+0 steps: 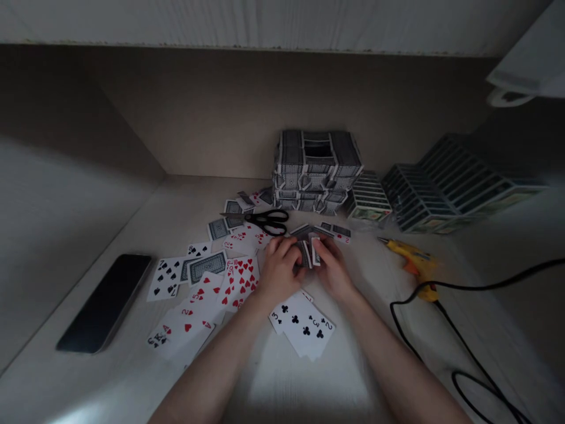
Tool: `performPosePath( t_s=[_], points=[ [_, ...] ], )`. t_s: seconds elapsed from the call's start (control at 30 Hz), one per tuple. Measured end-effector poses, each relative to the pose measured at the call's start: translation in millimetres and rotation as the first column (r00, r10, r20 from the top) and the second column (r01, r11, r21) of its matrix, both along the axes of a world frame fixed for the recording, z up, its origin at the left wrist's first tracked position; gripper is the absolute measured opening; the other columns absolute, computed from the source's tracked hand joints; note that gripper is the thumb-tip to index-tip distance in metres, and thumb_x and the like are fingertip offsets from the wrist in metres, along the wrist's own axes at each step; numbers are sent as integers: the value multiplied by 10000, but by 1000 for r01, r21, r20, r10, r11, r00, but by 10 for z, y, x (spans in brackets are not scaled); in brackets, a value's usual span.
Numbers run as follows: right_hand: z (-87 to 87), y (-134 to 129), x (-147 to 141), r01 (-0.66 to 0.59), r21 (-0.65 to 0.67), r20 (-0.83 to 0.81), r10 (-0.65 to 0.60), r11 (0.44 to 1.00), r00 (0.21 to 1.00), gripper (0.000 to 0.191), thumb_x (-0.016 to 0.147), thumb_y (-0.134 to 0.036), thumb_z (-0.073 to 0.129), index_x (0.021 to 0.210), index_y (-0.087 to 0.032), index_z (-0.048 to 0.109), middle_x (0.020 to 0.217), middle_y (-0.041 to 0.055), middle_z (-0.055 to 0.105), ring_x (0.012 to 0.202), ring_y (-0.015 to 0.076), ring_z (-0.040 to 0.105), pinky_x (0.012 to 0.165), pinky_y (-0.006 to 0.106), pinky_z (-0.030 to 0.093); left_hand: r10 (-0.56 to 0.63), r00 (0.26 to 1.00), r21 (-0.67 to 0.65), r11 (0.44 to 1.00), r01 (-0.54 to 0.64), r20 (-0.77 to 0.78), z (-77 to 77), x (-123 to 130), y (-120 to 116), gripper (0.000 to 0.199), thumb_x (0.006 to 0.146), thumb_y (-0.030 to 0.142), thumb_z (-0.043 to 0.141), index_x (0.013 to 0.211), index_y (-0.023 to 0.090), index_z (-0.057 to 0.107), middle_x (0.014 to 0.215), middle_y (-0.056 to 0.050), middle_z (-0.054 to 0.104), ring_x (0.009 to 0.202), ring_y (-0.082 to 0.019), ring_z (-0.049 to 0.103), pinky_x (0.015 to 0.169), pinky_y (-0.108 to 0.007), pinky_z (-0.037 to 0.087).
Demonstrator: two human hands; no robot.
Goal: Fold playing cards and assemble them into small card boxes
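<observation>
Your forearms (223,362) reach over the bench (273,391), with the club cards (306,330) between them, perhaps for easy taking. Your left hand (281,265) pinches a dark card piece (303,252); your right hand (332,265) grips a pale-edged piece (315,252) just beside it, probably for fine control. Scissors (265,221) lie on other cards (241,235); the glue gun (419,262) sits apart, maybe for safety.

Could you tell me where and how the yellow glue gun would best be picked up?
I would grip the glue gun around its yellow body, coming from above on the person's right: it lies on its side, its dark nozzle pointing away towards the scissors, and the black cable trails off the near end.
</observation>
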State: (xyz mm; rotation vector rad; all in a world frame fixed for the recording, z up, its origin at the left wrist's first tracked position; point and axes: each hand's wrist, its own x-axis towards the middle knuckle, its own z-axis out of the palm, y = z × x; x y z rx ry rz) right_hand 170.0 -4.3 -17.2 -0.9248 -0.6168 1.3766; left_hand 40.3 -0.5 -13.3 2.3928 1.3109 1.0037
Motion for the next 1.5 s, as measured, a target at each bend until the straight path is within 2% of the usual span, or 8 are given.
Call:
performPosePath(
  t_s=[0.57, 0.77, 0.93, 1.13, 1.5],
  points=[
    [32, -15, -28, -46, 56, 179, 35, 997, 983, 333, 600, -292, 742, 883, -246, 573, 844, -7, 614, 750, 149, 562, 686, 286, 445, 4, 999, 5, 1000, -4, 38, -17, 8, 8, 187, 592, 105, 610, 727, 200, 521, 1085, -53, 579, 1024, -263, 435, 889, -424, 407],
    [-50, 1, 14, -96, 69, 135, 86, 993, 987, 393, 583, -345, 756, 914, -244, 569, 921, 9, 617, 847, 168, 569, 755, 296, 446, 6, 999, 5, 1000, -6, 34, -11, 10, -1, 177, 612, 107, 599, 748, 198, 533, 1113, -39, 583, 1041, -255, 437, 904, -421, 405],
    [-72, -8, 39, -180, 34, 82, 177, 983, 981, 422, 577, -357, 763, 915, -247, 536, 857, -8, 633, 782, 164, 595, 702, 289, 462, -8, 999, 35, 999, 7, 38, -2, 3, 3, 195, 626, 117, 581, 803, 198, 562, 1128, -30, 587, 1059, -242, 444, 913, -401, 408],
    [-18, -32, 33, -192, 14, 80, 190, 981, 979, 409, 560, -322, 770, 872, -255, 514, 841, -16, 632, 740, 157, 600, 664, 283, 471, -38, 998, 105, 994, 32, 57, -30, -11, 15, 290, 589, 90, 566, 860, 189, 595, 1126, -41, 598, 1063, -240, 448, 907, -392, 413],
    [-61, -54, 48, -206, 98, 116, 195, 974, 974, 334, 628, -272, 730, 899, -269, 534, 911, -30, 599, 872, 154, 559, 799, 293, 444, -121, 989, 79, 990, 114, 87, -23, 2, -3, 348, 610, 70, 542, 927, 205, 588, 1145, -35, 586, 1101, -242, 448, 937, -418, 391]
  ],
)
